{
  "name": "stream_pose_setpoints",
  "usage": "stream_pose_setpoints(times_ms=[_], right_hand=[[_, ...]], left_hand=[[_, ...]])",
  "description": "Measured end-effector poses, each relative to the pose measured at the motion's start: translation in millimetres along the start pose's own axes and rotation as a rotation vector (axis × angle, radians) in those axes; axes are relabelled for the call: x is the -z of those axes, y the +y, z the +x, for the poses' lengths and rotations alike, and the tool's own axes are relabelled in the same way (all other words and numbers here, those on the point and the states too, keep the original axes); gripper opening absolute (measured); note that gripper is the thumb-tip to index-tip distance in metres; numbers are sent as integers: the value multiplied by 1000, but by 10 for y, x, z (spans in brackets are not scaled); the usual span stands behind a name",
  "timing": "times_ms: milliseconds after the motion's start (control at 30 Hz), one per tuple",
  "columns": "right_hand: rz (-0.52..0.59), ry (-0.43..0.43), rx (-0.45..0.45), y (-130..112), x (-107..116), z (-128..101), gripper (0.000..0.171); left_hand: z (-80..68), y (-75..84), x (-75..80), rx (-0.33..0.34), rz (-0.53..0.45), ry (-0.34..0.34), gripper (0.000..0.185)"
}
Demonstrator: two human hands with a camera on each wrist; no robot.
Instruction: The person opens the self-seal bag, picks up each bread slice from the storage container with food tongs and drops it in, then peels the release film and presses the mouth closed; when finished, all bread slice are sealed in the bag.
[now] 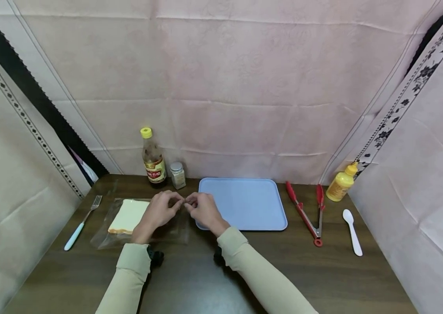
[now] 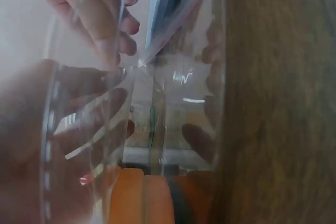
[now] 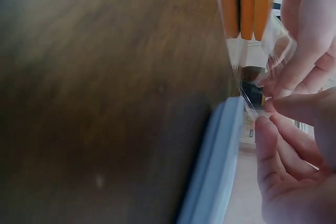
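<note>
On the dark wooden table (image 1: pixel 205 279), both hands meet at the open end of a clear plastic bag (image 1: pixel 166 233) that lies near the left part of the front half. The left hand (image 1: pixel 158 211) has its fingers curled and pinches the bag's edge; the right hand (image 1: pixel 203 210) does the same from the other side, with its fingertips (image 3: pixel 273 90) closed on the thin film. The two hands are touching or almost touching each other at the pinch. Inside the bag lies a stack of white bread slices (image 1: pixel 128 216), flat, toward the left end of the bag. In the left wrist view the film (image 2: pixel 157 103) stands between the camera and the fingers, so the fingers are seen through it.

A blue tray (image 1: pixel 245 192) lies just right of the hands, near the back edge of the table; the right hand is over its front left corner. Behind the bag, at the back edge, stand a sauce bottle (image 1: pixel 153 159) with yellow cap and a small glass shaker (image 1: pixel 177 175). A fork (image 1: pixel 81 223) with pale blue handle lies near the left edge. Right of the tray lie red tongs (image 1: pixel 307 209), then a white spoon (image 1: pixel 352 231), and a yellow squeeze bottle (image 1: pixel 341 183) stands at the back right corner
</note>
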State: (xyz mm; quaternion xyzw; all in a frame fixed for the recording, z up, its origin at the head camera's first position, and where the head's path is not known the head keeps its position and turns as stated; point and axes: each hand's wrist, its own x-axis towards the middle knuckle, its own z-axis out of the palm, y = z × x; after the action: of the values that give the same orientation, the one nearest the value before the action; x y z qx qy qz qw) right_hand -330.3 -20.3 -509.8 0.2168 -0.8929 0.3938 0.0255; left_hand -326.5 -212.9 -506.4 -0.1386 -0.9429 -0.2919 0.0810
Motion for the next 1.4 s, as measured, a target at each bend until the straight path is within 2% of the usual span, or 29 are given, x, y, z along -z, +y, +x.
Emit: stream_pose_setpoints(times_ms=[267, 567, 800, 933, 1000, 1100, 1200, 1400], right_hand=[[15, 64, -13, 21, -90, 15, 15], [-68, 95, 14, 2, -77, -9, 19], [-99, 108, -8, 13, -10, -23, 15], [-48, 101, -29, 58, 62, -43, 13], [13, 62, -9, 74, 86, -41, 14], [43, 3, 34, 59, 74, -10, 17], [-2, -15, 49, 24, 23, 29, 19], [-146, 19, 56, -13, -56, 72, 19]], left_hand=[[-30, 4, -60, -27, 36, 6, 11], [-34, 9, -99, -65, 94, 97, 10], [-36, 6, -127, -49, 111, 108, 9], [-43, -64, -105, 15, 66, 89, 12], [-40, -99, -82, 42, 27, 70, 15], [-43, -117, -43, 66, -26, 44, 19], [-42, -107, -15, 69, -57, 35, 19], [-31, -44, 37, 38, -67, -8, 21]])
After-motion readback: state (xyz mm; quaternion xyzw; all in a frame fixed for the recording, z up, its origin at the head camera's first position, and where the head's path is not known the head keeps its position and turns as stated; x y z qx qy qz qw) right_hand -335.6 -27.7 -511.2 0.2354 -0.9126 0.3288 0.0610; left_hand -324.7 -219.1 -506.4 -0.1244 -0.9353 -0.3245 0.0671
